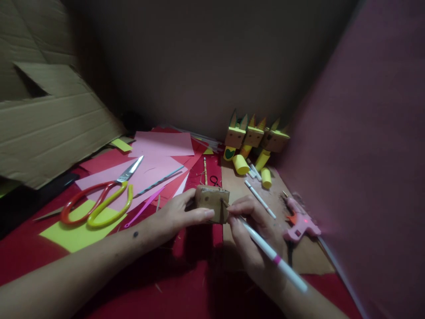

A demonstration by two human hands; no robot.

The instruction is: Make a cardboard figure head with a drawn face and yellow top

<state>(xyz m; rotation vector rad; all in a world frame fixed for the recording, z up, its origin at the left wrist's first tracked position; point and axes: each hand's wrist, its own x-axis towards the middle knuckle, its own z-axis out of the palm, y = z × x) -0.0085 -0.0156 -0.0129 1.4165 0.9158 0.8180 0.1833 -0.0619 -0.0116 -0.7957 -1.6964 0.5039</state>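
Note:
Between thumb and fingers, my left hand (184,212) grips a small brown cardboard box (215,200) with a dark round dot on its front face. A white marker (268,252) with a pink band is pinched in my right hand (255,230). Its tip touches the right side of the box's front face, where another dark mark shows. The fingers of my left hand behind the box are hidden.
Red-and-yellow scissors (104,199) lie over pink paper (162,144) and yellow paper (83,228) on the left. A pink glue gun (303,221), yellow paper rolls (241,165) and cardboard figures (235,137) stand or lie on the cardboard sheet (312,259) at right.

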